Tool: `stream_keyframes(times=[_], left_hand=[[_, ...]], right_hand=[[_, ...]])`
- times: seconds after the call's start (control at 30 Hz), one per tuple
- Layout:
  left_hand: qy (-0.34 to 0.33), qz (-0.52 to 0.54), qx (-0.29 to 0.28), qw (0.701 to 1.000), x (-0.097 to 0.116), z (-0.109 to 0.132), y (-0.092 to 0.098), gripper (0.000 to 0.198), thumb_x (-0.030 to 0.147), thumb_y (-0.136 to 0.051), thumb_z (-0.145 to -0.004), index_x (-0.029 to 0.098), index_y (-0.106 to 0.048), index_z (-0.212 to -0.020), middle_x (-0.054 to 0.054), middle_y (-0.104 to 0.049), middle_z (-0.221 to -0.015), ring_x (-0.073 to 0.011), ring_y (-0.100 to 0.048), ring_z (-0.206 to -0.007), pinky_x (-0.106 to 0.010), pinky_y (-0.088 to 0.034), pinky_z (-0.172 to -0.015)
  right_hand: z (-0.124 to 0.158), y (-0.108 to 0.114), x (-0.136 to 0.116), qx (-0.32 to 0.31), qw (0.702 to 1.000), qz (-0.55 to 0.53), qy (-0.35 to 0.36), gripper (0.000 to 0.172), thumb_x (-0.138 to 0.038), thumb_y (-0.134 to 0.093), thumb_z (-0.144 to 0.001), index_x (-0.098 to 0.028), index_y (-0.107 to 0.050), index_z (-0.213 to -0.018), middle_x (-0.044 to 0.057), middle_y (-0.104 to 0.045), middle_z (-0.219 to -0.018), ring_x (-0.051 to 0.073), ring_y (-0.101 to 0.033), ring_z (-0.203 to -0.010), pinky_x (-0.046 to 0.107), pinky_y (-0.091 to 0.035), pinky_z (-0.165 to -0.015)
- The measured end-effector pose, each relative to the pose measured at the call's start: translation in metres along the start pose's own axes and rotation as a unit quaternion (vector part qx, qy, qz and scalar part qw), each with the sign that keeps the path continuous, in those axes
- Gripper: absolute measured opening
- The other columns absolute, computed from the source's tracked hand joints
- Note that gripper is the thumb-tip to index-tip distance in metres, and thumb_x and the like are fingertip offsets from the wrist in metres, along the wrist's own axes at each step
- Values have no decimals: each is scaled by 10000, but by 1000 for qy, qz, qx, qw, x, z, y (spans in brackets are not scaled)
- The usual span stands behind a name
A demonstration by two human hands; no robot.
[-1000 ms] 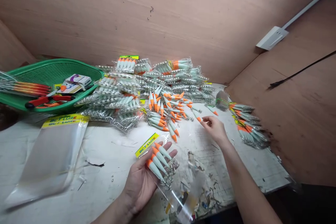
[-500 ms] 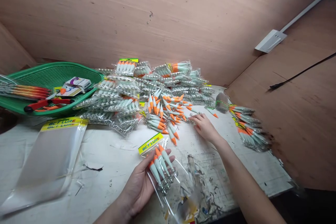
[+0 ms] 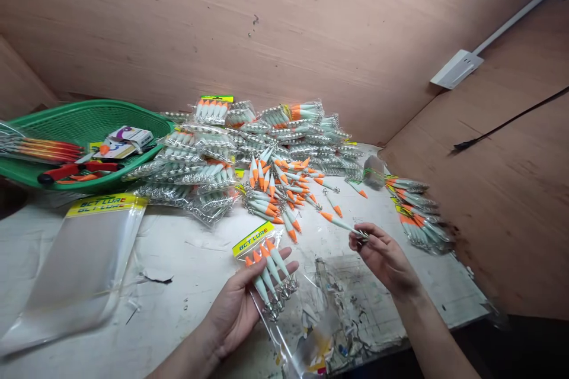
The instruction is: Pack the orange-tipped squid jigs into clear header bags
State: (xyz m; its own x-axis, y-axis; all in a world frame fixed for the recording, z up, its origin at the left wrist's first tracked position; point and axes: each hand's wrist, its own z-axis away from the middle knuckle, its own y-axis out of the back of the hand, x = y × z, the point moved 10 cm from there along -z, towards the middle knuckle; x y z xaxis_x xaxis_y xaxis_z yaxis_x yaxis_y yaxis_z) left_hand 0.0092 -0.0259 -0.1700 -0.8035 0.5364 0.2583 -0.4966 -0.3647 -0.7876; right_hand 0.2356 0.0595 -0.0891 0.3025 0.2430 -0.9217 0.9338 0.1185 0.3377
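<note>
My left hand (image 3: 240, 308) holds a clear plastic bag (image 3: 251, 241) with a yellow header that reads BCT LURE. Several fishing lures (image 3: 270, 278), pale with orange tips and metal hooks, lie side by side in it, the thumb pressed over them. To the right, my right hand (image 3: 384, 257) pinches one fishing lure (image 3: 340, 223) by its hook end, the orange tip pointing left. Beyond both hands, a loose pile of matching lures (image 3: 288, 189) is spread on the table.
Stacked bags of lures (image 3: 195, 174) fill the back of the table (image 3: 195, 266). At left stand a green basket (image 3: 89, 108) with red-handled pliers (image 3: 80, 170) and a stack of flat bags (image 3: 84, 266). Bundled lures (image 3: 418, 219) lie by the right wall.
My right hand has drawn back toward me from the pile and now has a lure in its fingers. My left hand stays nearly still with the bag.
</note>
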Motion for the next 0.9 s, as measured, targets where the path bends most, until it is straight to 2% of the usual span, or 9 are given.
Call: stream_keyframes(times=[0.07, 0.17, 0.3, 0.4, 0.5, 0.57, 0.63, 0.73, 0.9], left_hand=[[-4, 0, -5, 1000, 1, 0, -1, 532, 138, -570, -852, 131, -391, -1353, -166, -563, -1313, -344, -577, -1141, -522, -498, -953], [-10, 1, -8, 1000, 3, -1, -1, 473, 133, -548, -862, 113, -433, -1321, -171, -565, -1310, -342, -579, -1140, -536, -491, -957], [-15, 7, -9, 1000, 5, -3, -1, 436, 128, -528, -868, 86, -455, -1296, -185, -576, -1290, -324, -594, -1123, -523, -477, -979], [-25, 15, -4, 1000, 8, -4, 1, 478, 124, -536, -862, 125, -427, -1327, -162, -573, -1302, -309, -604, -1111, -519, -473, -983], [-28, 13, -1, 1000, 9, -4, 1, 482, 140, -544, -860, 137, -435, -1329, -158, -567, -1311, -309, -610, -1101, -524, -476, -974], [-30, 9, 3, 999, 9, -4, 2, 483, 141, -552, -853, 139, -448, -1324, -157, -569, -1308, -310, -615, -1091, -519, -480, -968], [-28, 4, 11, 1000, 8, -3, 4, 500, 131, -557, -843, 138, -445, -1330, -160, -585, -1287, -308, -628, -1068, -509, -486, -960], [-22, 1, 13, 1000, 5, -4, 5, 528, 98, -553, -828, 127, -434, -1342, -166, -625, -1224, -292, -652, -1021, -480, -492, -954], [-32, 0, -15, 999, 5, -5, 1, 553, 83, -559, -817, 138, -430, -1352, -154, -661, -1157, -267, -667, -982, -466, -498, -948]], right_hand=[[18, -9, -13, -11, 994, -109, -23, 339, -539, -528, -835, -236, -621, -956, 40, -604, -736, 177, -570, -649, 329, -477, -584], [36, -30, -31, -46, 961, -269, -52, 284, -501, -641, -765, -244, -644, -886, 16, -532, -669, 158, -508, -618, 288, -433, -547], [49, -48, -48, -77, 950, -297, -53, 269, -499, -616, -785, -248, -633, -882, 14, -505, -647, 157, -471, -618, 274, -405, -538], [59, -52, -72, -131, 967, -218, 4, 255, -505, -582, -818, -260, -614, -882, 8, -519, -645, 162, -476, -637, 287, -421, -578], [74, -69, -102, -243, 967, -37, 63, 219, -442, -567, -861, -251, -611, -958, 29, -593, -732, 187, -555, -704, 331, -474, -670], [79, -80, -113, -265, 954, 101, 100, 185, -305, -583, -875, -239, -595, -1047, 51, -642, -830, 203, -602, -784, 334, -498, -727], [79, -87, -126, -225, 938, 200, 173, 245, -165, -582, -861, -218, -584, -1100, 61, -664, -865, 200, -615, -807, 313, -512, -729], [84, -98, -133, -148, 910, 280, 268, 341, -76, -547, -846, -162, -568, -1175, 79, -686, -881, 192, -611, -787, 310, -525, -717], [95, -106, -112, -113, 877, 358, 299, 348, -69, -488, -882, -116, -575, -1216, 153, -665, -1109, 232, -592, -955, 372, -515, -796]])
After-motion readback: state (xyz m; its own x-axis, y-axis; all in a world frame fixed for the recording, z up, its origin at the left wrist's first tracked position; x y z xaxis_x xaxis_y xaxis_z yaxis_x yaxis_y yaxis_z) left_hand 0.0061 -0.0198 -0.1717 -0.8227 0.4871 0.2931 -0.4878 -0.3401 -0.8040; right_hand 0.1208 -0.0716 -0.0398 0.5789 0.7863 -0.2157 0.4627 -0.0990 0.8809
